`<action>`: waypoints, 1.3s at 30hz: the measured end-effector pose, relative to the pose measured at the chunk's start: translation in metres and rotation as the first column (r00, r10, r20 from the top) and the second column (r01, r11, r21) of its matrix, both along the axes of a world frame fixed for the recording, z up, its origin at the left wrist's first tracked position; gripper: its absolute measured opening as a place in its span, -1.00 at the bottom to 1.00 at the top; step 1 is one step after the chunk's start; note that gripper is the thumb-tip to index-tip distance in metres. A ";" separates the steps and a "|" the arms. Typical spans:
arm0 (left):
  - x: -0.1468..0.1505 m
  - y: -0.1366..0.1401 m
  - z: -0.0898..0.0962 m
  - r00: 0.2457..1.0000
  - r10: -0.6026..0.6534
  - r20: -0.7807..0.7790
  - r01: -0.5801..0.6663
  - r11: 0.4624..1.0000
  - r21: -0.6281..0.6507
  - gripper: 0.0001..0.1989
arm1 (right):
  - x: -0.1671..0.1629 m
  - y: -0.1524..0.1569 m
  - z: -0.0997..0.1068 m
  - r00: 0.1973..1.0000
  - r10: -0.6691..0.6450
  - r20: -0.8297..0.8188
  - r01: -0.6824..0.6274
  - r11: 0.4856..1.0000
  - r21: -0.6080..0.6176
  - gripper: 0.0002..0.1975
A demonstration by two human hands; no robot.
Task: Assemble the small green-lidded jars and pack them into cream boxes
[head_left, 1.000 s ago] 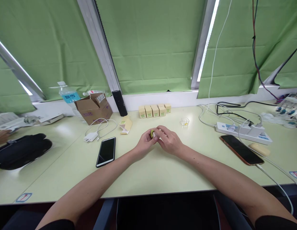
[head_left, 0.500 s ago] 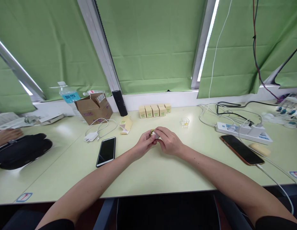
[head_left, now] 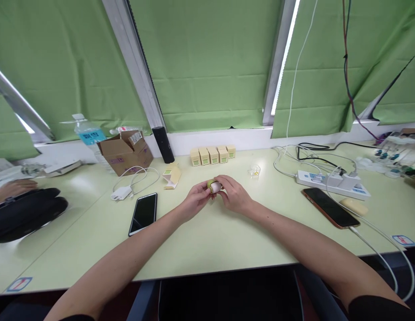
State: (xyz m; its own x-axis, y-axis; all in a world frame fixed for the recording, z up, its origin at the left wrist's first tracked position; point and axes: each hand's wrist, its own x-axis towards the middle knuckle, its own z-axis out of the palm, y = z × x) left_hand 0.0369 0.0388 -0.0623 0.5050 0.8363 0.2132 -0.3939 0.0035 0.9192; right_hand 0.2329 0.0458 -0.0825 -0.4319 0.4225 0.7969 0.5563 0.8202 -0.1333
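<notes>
Between both hands, above the table [head_left: 207, 245], is a small rounded white piece with a yellow-green end [head_left: 215, 187]; its exact kind cannot be made out. My left hand [head_left: 196, 200] grips the yellow-green end with thumb and fingers. From the other side, my right hand [head_left: 237, 196] pinches the white part, fingertips closed on it. Beyond my left hand lies a small opened cream carton [head_left: 172, 175] with its flap out. Several small cream boxes [head_left: 213, 155] with green labels stand in a row behind. A small clear plastic container [head_left: 255, 170] sits beyond my right hand.
On the left are a phone [head_left: 143, 214], a white charger with cable [head_left: 121, 193], a brown carton [head_left: 127, 154] and a black cylinder [head_left: 163, 145]. To the right lie a power strip [head_left: 334, 185] and a cabled phone [head_left: 329, 208]. Another person's hand [head_left: 16, 189] is at far left.
The white piece has turned in my fingers, so more of its white side and yellow-green end shows. My hands remain together around it. The view has shifted slightly.
</notes>
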 end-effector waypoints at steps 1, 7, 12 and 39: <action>-0.001 0.002 -0.001 0.999 0.041 -0.006 -0.041 0.999 0.005 -0.64 | 0.000 0.000 0.001 1.000 0.000 0.004 0.000 1.000 -0.030 -0.49; -0.009 0.018 -0.007 0.949 0.314 0.029 -0.315 0.949 0.033 -0.49 | 0.012 0.008 0.015 0.904 -0.398 0.158 0.422 0.892 -0.162 -0.46; -0.014 0.030 -0.014 0.890 0.453 0.054 -0.455 0.890 0.034 -0.44 | 0.049 0.034 0.021 0.719 -0.676 0.162 0.695 0.687 -0.213 -0.38; -0.026 0.017 -0.002 0.718 0.542 -0.436 0.014 0.615 0.789 -0.56 | 0.004 0.017 -0.003 0.998 0.013 -0.060 -0.053 0.680 -0.731 -0.65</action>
State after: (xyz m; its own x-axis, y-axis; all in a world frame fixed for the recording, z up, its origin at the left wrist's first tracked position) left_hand 0.0109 0.0558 -0.0648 0.5232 0.6657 0.5320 0.3563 -0.7380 0.5730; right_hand 0.2372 0.0626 -0.0852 -0.4286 0.8656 0.2590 0.5074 0.4678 -0.7236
